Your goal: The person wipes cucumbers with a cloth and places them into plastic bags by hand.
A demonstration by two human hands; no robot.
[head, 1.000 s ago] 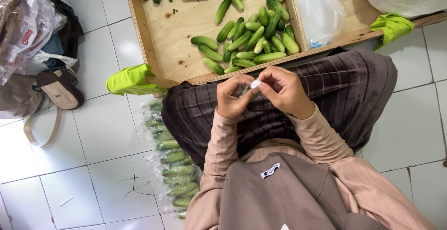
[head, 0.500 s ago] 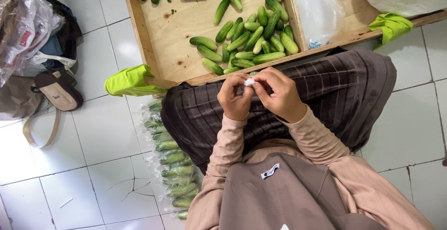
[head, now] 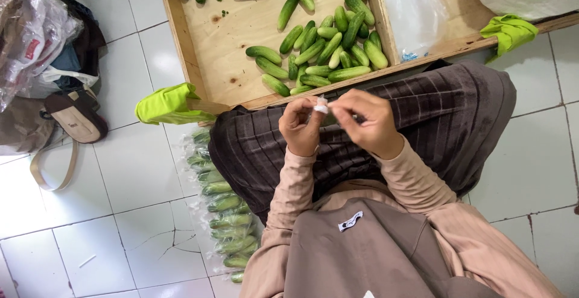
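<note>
Your left hand (head: 300, 126) and right hand (head: 365, 120) pinch small white piece (head: 321, 106) over lap (tape, likely). Step: working it loose; next needs steady fingertip pull. Cucumbers (head: 319, 53) wait in tray (head: 181, 44).

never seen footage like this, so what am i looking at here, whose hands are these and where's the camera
There is no machine here. The camera sits on a person's head and looks straight down, so you see their own lap and arms. The left hand and right hand meet over a dark striped skirt, pinching a small white piece between the fingertips; what it is, I cannot tell. In front lies a shallow wooden tray of loose cucumbers. Bagged cucumbers rest on the white tiled floor.
</note>
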